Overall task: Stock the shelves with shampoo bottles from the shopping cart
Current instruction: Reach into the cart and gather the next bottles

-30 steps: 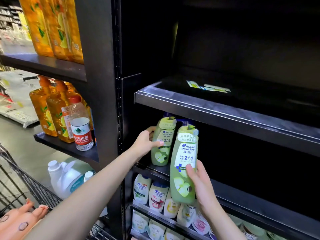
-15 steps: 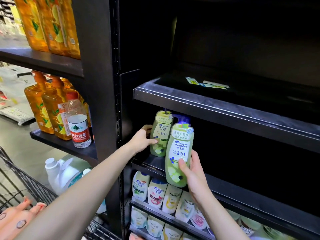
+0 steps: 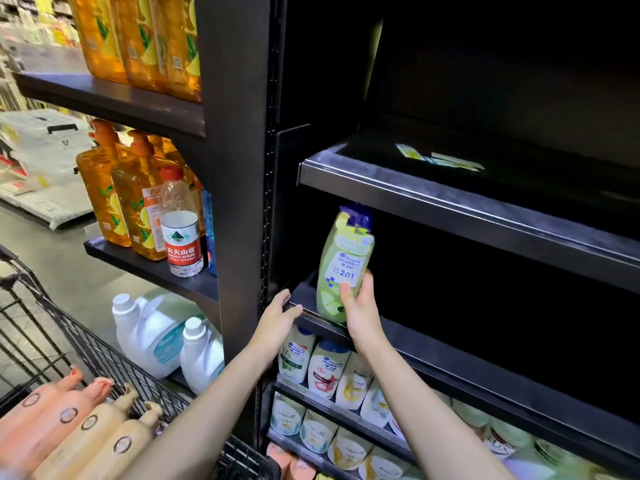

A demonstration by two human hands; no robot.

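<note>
Shampoo bottle (image 3: pixel 341 271) in right grip (image 3: pixel 360 306)

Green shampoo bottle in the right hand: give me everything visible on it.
The green shampoo bottle is pale translucent green plastic, an elongated oval that narrows at the top, with a blue cap partly in shadow. Its white front label carries blue print reading "2合1", with apple-slice art below. It stands roughly upright, leaning slightly, its base at the front left of the dark middle shelf. The right hand grips its lower right side, fingers across the label. The left hand rests on the shelf edge, clear of the bottle.
</note>
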